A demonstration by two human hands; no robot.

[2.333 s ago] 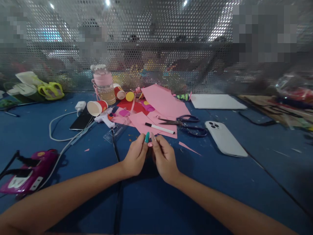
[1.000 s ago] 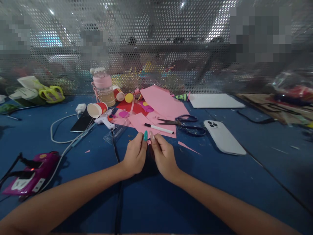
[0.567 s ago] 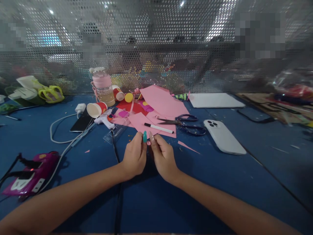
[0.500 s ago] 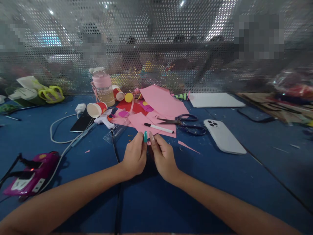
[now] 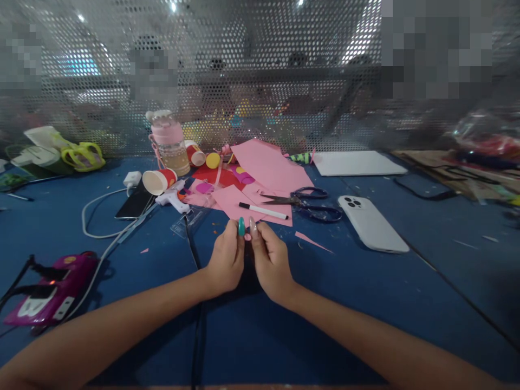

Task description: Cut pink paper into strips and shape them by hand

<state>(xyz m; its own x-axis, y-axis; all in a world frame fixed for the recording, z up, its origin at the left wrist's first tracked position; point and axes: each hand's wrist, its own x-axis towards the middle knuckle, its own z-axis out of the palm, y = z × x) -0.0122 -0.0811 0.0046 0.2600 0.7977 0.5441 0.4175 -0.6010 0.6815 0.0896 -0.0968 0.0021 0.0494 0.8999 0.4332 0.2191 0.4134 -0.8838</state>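
My left hand (image 5: pixel 225 259) and my right hand (image 5: pixel 272 262) meet above the blue table, closed, with thumbs on top and side by side. Between the fingertips shows a small round pink piece (image 5: pixel 247 236), which both hands pinch; most of it is hidden by the fingers. Just beyond the hands lies a sheet of pink paper (image 5: pixel 231 200), with a white marker (image 5: pixel 264 210) with a black cap on top. Dark-handled scissors (image 5: pixel 298 201) rest partly open to the right of the marker. A thin pink paper scrap (image 5: pixel 312 242) lies right of my right hand.
On the left are a white glue gun (image 5: pixel 174 199), a tipped paper cup (image 5: pixel 160 181), a pink-topped bottle (image 5: pixel 168 142), a black phone (image 5: pixel 136 203) and a purple power strip (image 5: pixel 60 287) with cords. A white phone (image 5: pixel 372 223) lies right. Perforated metal (image 5: pixel 260 81) closes the back.
Both hands keep nearly the same place and pinch, with only a slight shift of the thumbs. The whole view has moved a little; objects on the table stay put.
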